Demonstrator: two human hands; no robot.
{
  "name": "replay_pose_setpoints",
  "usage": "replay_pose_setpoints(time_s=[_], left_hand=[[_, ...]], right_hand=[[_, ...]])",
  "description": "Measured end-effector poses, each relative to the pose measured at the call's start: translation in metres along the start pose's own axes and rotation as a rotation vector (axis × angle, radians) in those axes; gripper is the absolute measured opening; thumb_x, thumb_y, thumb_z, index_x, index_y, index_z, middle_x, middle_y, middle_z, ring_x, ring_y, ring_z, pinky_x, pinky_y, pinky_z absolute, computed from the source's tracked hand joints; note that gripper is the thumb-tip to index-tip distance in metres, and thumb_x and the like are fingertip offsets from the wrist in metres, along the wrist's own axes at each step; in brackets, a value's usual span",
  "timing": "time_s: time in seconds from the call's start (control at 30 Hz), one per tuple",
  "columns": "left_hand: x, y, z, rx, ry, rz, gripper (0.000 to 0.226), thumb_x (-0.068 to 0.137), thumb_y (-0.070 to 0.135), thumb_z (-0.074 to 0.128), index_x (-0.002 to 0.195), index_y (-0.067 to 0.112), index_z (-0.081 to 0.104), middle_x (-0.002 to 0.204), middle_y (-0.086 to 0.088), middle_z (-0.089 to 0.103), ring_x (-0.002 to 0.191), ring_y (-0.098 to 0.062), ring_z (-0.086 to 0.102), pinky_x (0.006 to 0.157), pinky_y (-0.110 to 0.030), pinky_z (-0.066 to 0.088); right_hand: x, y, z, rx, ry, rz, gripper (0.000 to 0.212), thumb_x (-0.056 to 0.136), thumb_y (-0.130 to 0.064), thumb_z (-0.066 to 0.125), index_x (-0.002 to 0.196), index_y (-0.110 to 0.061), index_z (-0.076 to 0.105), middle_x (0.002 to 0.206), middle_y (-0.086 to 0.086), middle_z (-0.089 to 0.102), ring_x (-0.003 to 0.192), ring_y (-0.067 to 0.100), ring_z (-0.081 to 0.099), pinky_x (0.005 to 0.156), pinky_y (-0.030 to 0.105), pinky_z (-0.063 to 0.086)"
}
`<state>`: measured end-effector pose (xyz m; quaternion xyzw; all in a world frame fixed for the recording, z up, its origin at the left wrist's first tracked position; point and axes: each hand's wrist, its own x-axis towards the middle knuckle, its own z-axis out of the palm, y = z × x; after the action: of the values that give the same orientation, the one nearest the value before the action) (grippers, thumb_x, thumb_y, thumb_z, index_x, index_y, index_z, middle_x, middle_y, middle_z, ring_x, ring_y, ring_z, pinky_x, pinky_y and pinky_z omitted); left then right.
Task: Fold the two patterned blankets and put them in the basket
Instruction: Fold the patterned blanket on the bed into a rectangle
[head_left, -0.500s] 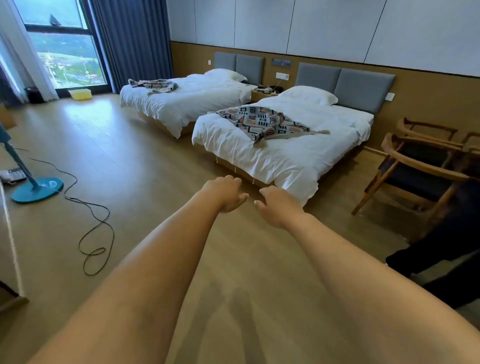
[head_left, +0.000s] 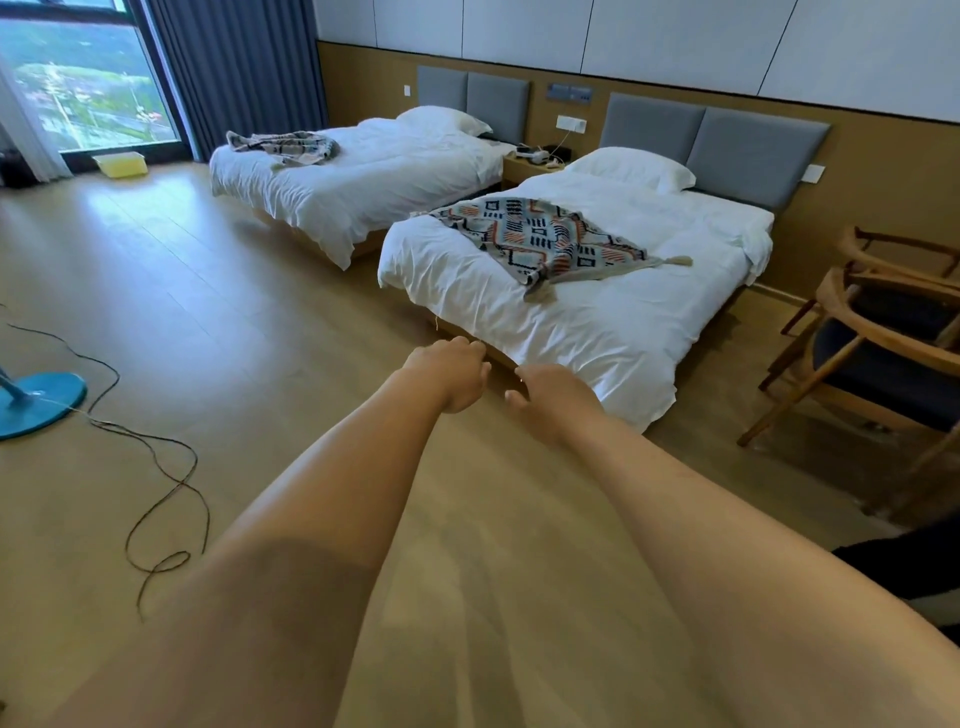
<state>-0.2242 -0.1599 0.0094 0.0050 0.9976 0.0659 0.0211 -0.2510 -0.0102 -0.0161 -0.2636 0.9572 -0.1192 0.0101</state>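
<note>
Closer now than before: both beds look bigger, hands reach out the same way | head view: left hand and right hand side by side, fingers curled loosely, holding nothing | grey-orange patterned blanket spread on near white bed | second patterned blanket crumpled on far white bed | yellow plastic basket on floor by window

Single wide-angle view from head height, tilted forward and down across the pale wooden floor. Both bare forearms stretching out from the bottom edge, left hand and right hand near frame centre. Nearer white-sheeted bed just beyond the hands, farther white bed and tall window well back at upper left. Straight lines bowed at the edges.
</note>
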Motion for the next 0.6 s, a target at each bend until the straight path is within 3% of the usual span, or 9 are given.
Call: replay_pose_setpoints(time_s=[0.23,0.6], left_hand=[[0.130,-0.061,-0.007,0.044,0.008,0.001,0.036,0.099,0.031,0.028,0.122,0.010,0.046,0.119,-0.011,0.051,0.106,-0.028,0.051,0.088,-0.040,0.041],[0.352,-0.156,-0.033,0.001,-0.042,-0.034,0.036,0.097,0.031,0.032,0.126,0.013,0.045,0.124,-0.008,0.050,0.110,-0.027,0.051,0.093,-0.043,0.042]], right_hand=[[0.141,0.022,0.015,0.017,-0.005,0.006,0.034,0.093,-0.033,0.042,0.116,-0.010,0.052,0.116,0.010,0.056,0.104,0.025,0.052,0.080,0.033,0.039],[0.389,0.059,-0.004,0.017,-0.011,0.022,0.046,0.092,-0.031,0.041,0.131,-0.008,0.043,0.131,0.013,0.050,0.119,0.028,0.046,0.094,0.038,0.039]])
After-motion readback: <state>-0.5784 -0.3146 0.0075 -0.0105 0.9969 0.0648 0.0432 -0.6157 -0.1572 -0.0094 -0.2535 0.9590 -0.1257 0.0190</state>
